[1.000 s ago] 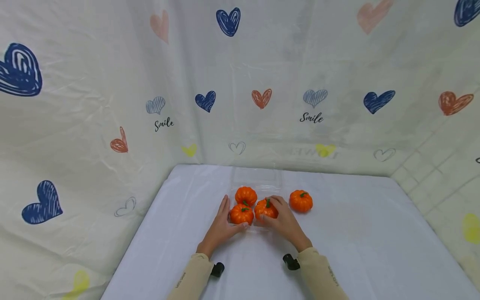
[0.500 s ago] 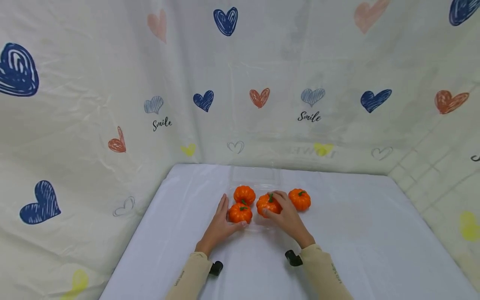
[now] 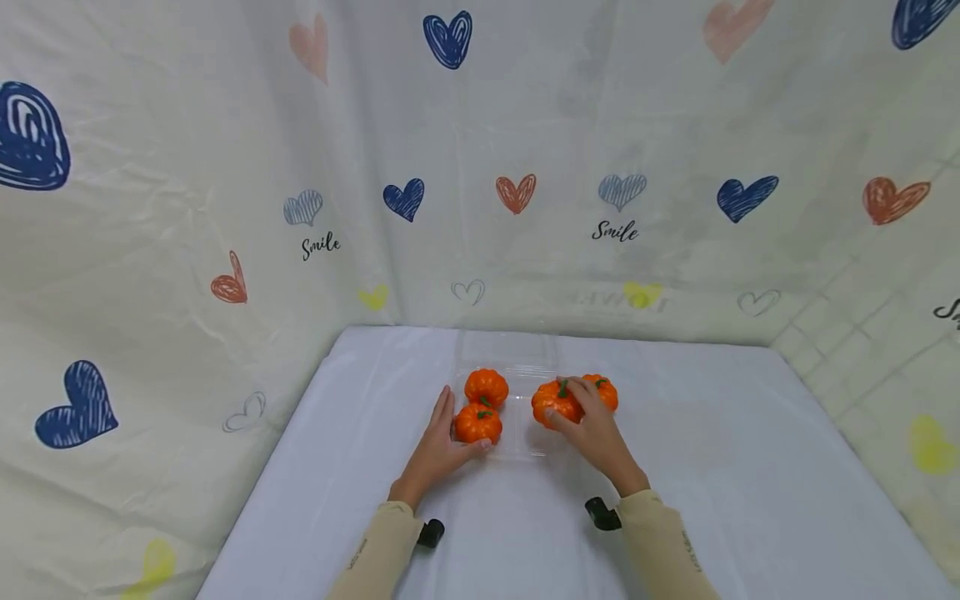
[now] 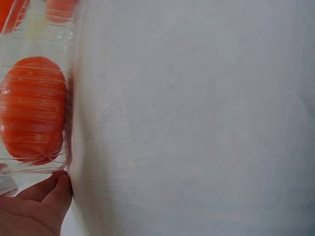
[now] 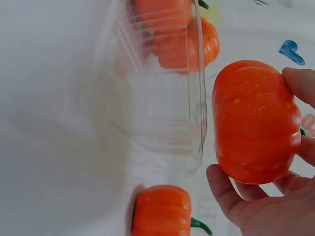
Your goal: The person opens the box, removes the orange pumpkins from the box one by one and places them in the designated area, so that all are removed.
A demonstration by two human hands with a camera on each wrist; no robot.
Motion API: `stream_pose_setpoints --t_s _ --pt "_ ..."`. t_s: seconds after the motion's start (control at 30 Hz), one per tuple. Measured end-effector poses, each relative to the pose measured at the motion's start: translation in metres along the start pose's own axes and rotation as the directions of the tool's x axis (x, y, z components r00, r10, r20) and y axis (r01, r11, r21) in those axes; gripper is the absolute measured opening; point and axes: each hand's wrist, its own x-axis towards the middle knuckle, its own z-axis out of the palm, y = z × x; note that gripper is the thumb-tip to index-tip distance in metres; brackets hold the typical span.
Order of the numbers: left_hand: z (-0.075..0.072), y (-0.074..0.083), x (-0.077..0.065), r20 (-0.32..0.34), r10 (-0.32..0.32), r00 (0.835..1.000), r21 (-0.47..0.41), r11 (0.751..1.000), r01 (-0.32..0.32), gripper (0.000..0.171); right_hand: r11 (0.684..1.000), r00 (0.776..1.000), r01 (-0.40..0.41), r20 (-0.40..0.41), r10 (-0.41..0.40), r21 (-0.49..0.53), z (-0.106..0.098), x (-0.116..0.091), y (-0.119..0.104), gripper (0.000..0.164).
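In the head view, my right hand [image 3: 597, 428] grips a small orange toy pumpkin [image 3: 551, 406] with a green stem. The right wrist view shows this pumpkin [image 5: 256, 123] held above the rim of a clear plastic container [image 5: 199, 113], between thumb and fingers. My left hand [image 3: 434, 454] rests against the container's front left corner, fingers straight along its side and thumb at the front. Two more pumpkins, a front one [image 3: 477, 425] and a back one [image 3: 486, 387], sit inside the container's left half. In the left wrist view, digits touch the container's corner [image 4: 64, 169].
Another pumpkin [image 3: 606, 392] lies on the white-covered table [image 3: 720, 450], right of the container and partly behind my right hand. The container's clear lid [image 3: 506, 348] lies folded back toward the rear. A heart-printed curtain [image 3: 562, 125] hangs behind the table.
My right hand has lifted its pumpkin out of the container's right half and moved it rightward, near the outside pumpkin. The left hand has stayed at the container.
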Motion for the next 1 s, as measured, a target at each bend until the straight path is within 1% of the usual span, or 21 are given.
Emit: stream_pose_setpoints --t_s 0.1,0.23,0.37,0.53,0.83,1.0 --pt "0.000 -0.002 -0.001 0.003 0.002 1.000 -0.002 1.000 -0.002 0.123 1.000 1.000 0.021 -0.021 -0.021 -0.013 -0.007 -0.003 0.004 0.058" --pt "-0.001 -0.002 -0.002 0.007 0.003 1.000 0.000 1.000 -0.003 0.122 1.000 0.999 0.022 -0.037 -0.023 -0.022 -0.015 -0.007 0.008 0.057" --pt "-0.001 -0.002 -0.001 0.012 0.007 1.000 -0.007 1.000 -0.007 0.123 1.000 0.999 -0.007 -0.046 0.006 -0.025 -0.024 -0.013 0.012 0.057" --pt "-0.001 -0.003 0.001 0.012 -0.004 1.000 -0.002 1.000 0.004 0.125 0.997 0.997 -0.062 -0.039 0.060 -0.042 -0.032 -0.020 0.019 0.062" --pt "-0.001 -0.003 0.001 0.014 -0.019 1.000 -0.004 1.000 0.019 0.125 0.989 0.992 -0.127 -0.034 0.125 -0.069 -0.045 -0.032 0.027 0.070" --pt "-0.001 -0.002 -0.001 0.017 -0.010 1.000 -0.014 1.000 0.011 0.124 0.987 0.990 -0.135 -0.042 0.132 -0.092 -0.048 -0.039 0.033 0.070"
